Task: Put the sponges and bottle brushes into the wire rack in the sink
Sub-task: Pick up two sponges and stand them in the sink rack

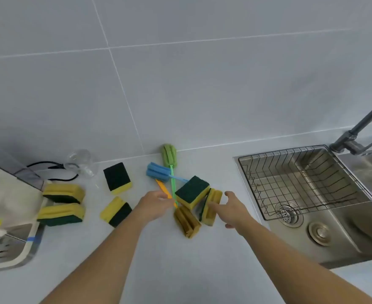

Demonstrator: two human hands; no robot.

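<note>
Your wire rack (308,183) sits in the sink (345,242) at right, nothing in it yet. Sponges (192,191) and bottle brushes (169,154) lie scattered on the desk (180,270). Your left hand (154,205) pinches the brush handles; your right hand (231,209) spreads open over a sponge near the sink's edge.

1. Sponges (192,191): yellow foam, dark green scrub face.
2. Brushes: green (169,155), blue (157,171), and an orange handle (163,189).
3. Rack (268,187): dark wire grid.
4. Sink (345,242): brushed silver steel.
5. Counter (180,270) and wall tiles (202,84): pale grey, white grout.
</note>
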